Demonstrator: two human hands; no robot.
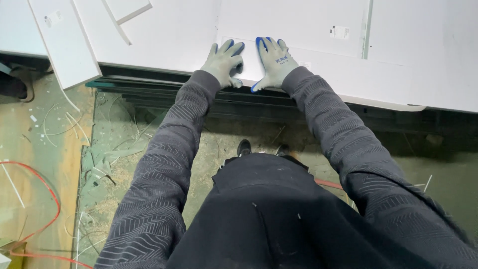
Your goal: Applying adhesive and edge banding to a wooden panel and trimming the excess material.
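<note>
Both hands gloved in grey knit with blue fingertips, pressed flat at the near edge of a large white panel [303, 22] on the worktable. Left hand [224, 62] spread, fingers apart, palm down, nothing clasped. Right hand [275, 61] likewise flat and unclenched, just beside the left, thumbs nearly meeting. Lying on top of a still wider white sheet [164, 35], with a narrow white strip [64, 42] angled across the far left corner. Small paper labels [339, 32] stuck to the panel. Below the table edge, dark metal framing [149, 92]. Underfoot, a scuffed concrete floor [59, 149] littered with pale offcut slivers and dust; a red cable [42, 184] curling along the left.
</note>
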